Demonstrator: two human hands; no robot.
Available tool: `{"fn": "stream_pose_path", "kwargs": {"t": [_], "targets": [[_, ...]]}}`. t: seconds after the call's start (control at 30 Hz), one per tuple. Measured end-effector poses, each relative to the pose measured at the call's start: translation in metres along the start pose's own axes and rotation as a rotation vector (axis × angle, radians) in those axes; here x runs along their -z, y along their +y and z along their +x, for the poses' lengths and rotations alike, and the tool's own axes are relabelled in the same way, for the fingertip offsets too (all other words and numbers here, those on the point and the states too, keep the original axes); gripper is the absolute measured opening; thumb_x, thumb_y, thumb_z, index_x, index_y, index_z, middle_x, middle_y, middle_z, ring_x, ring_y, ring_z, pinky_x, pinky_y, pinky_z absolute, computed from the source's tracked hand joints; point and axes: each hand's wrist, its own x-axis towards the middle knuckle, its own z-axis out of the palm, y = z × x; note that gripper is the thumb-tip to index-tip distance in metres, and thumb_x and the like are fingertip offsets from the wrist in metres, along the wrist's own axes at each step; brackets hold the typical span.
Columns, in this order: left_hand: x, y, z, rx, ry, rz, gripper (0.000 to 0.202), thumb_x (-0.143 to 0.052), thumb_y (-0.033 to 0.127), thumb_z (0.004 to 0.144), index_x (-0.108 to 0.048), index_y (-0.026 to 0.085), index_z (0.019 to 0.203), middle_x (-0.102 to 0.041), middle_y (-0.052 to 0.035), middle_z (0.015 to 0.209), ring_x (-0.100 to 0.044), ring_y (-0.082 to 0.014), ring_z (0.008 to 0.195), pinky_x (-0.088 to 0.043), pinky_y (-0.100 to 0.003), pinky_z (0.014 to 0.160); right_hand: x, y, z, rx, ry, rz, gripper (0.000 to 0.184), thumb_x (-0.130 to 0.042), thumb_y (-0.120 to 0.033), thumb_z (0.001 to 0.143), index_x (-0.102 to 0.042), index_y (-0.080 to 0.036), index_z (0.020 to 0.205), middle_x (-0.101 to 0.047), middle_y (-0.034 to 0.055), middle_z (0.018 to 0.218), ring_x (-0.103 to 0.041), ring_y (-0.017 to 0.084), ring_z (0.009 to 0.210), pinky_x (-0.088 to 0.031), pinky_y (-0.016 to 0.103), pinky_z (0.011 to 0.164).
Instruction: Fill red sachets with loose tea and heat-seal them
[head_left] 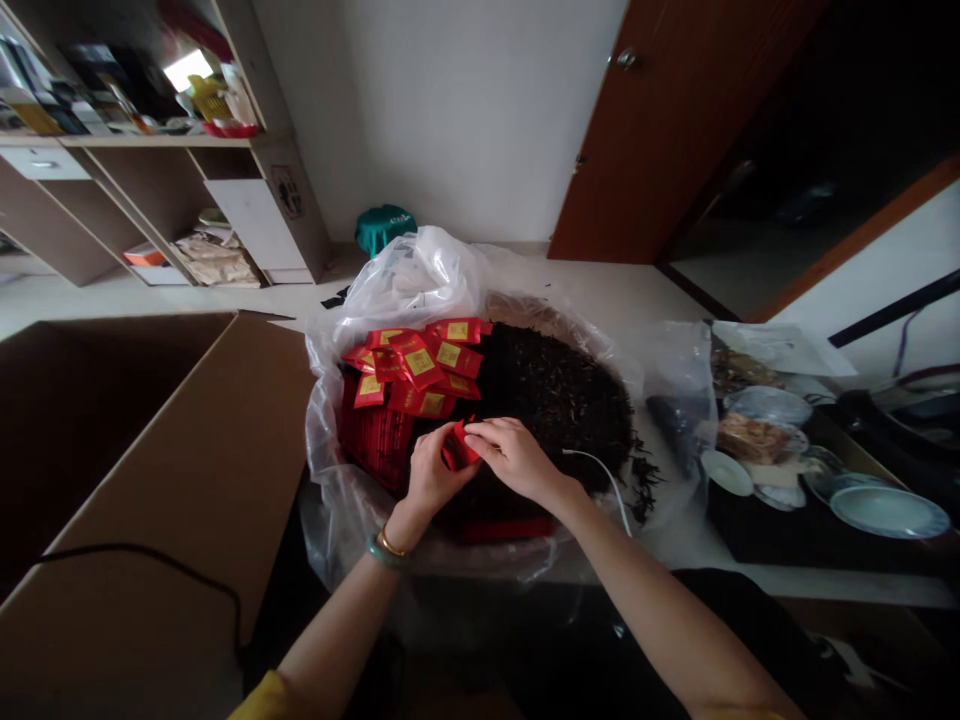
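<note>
My left hand (433, 468) is closed round a small red packet (460, 447) over the tea basket. The fingers of my right hand (510, 452) press on the packet's upper edge, partly covering it. Behind my hands, several red packets with yellow labels (420, 362) lie in a heap. Flat red sachets (375, 440) are stacked left of my left hand. Dark loose leaves that look like tea (570, 385) fill the right side of the basket, which is lined with clear plastic (322, 500).
A large open cardboard box (247, 400) stands on the left with a dark cord over it. To the right, a low table holds a pale bowl (889, 505), a small white dish (727, 473) and bagged goods. A white cord (611, 475) lies at the basket's right. Behind are shelves (259, 200), a green bundle (385, 228) and a wooden door (645, 150).
</note>
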Motion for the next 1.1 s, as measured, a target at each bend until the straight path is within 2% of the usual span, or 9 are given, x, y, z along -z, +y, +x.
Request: {"fn": "stream_pose_path", "kwargs": {"t": [0.13,0.23,0.3,0.4,0.53,0.7,0.83,0.93,1.1], "targets": [[0.002,0.0,0.0,0.079,0.017,-0.046,0.049,-0.076,0.031,0.062,-0.057,0.02,0.106,-0.068,-0.006,0.096,-0.064,-0.0213,0.082,-0.053,-0.036,0.076,0.02,0.006,0.0,-0.221,0.119,0.117,0.036,-0.035,-0.034,0.095,-0.067,-0.019,0.084,-0.068,0.0034,0.071,-0.065,0.016,0.069,-0.049,0.027,0.068],[0.005,0.003,0.004,0.029,0.064,-0.091,0.044,-0.075,0.029,0.064,-0.058,0.02,0.103,-0.066,-0.0067,0.097,-0.062,-0.0217,0.089,-0.053,-0.037,0.08,0.02,0.018,-0.006,-0.364,-0.221,0.057,0.031,-0.044,-0.025,0.09,-0.065,-0.018,0.069,-0.063,0.0016,0.058,-0.062,0.015,0.056,-0.046,0.024,0.057],[0.006,0.005,0.005,-0.029,0.086,-0.113,0.04,-0.073,0.027,0.065,-0.057,0.02,0.101,-0.065,-0.0066,0.099,-0.06,-0.0218,0.094,-0.052,-0.037,0.083,0.007,0.022,-0.015,-0.277,-0.503,-0.045,0.012,-0.058,-0.014,0.078,-0.069,-0.019,0.077,-0.069,0.0038,0.075,-0.066,0.018,0.071,-0.048,0.025,0.065],[0.005,0.004,0.004,-0.059,0.094,-0.143,0.043,-0.071,0.026,0.068,-0.054,0.02,0.107,-0.063,-0.0068,0.101,-0.06,-0.0209,0.094,-0.052,-0.037,0.084,-0.02,0.02,-0.029,-0.181,-0.639,-0.296,0.055,-0.069,-0.008,0.064,-0.063,-0.023,0.116,-0.064,0.0111,0.111,-0.063,0.026,0.096,-0.05,0.032,0.078],[0.004,0.002,0.0,-0.093,0.096,-0.134,0.063,-0.071,0.026,0.069,-0.044,0.02,0.126,-0.057,-0.0082,0.107,-0.06,-0.0201,0.096,-0.053,-0.034,0.082,-0.043,0.012,-0.037,-0.21,-0.653,-0.488,0.064,-0.066,-0.007,0.066,-0.053,-0.019,0.128,-0.057,0.0183,0.118,-0.061,0.03,0.098,-0.052,0.037,0.075],[0.005,0.003,-0.001,-0.229,0.004,-0.008,0.046,-0.067,0.023,0.074,-0.054,0.026,0.118,-0.051,-0.0052,0.103,-0.057,-0.0161,0.09,-0.053,-0.029,0.078,-0.043,0.016,-0.034,-0.21,-0.667,-0.435,0.055,-0.067,-0.01,0.065,-0.06,-0.019,0.119,-0.06,0.0166,0.117,-0.061,0.03,0.099,-0.051,0.035,0.076],[0.007,0.006,0.0,-0.279,0.022,0.078,0.048,-0.066,0.025,0.075,-0.054,0.026,0.121,-0.048,-0.0063,0.103,-0.056,-0.0161,0.089,-0.054,-0.028,0.074,-0.031,0.026,-0.027,-0.248,-0.695,-0.283,0.033,-0.059,-0.006,0.067,-0.07,-0.018,0.096,-0.07,0.0104,0.098,-0.066,0.024,0.089,-0.048,0.028,0.073],[0.008,0.009,0.0,-0.266,-0.01,0.163,0.046,-0.064,0.027,0.076,-0.056,0.028,0.121,-0.048,-0.0063,0.101,-0.057,-0.016,0.087,-0.054,-0.025,0.067,-0.017,0.033,-0.022,-0.287,-0.669,-0.1,0.032,-0.054,-0.002,0.064,-0.072,-0.018,0.085,-0.072,0.0048,0.081,-0.067,0.02,0.075,-0.047,0.024,0.065],[0.007,0.013,0.0,-0.165,0.002,0.237,0.047,-0.064,0.03,0.077,-0.054,0.027,0.123,-0.052,-0.0065,0.104,-0.059,-0.0141,0.081,-0.051,-0.02,0.058,0.019,0.04,-0.011,-0.526,-0.529,0.265,0.026,-0.056,-0.007,0.062,-0.067,-0.016,0.083,-0.063,-0.0037,0.057,-0.061,0.013,0.047,-0.046,0.021,0.048]]}}
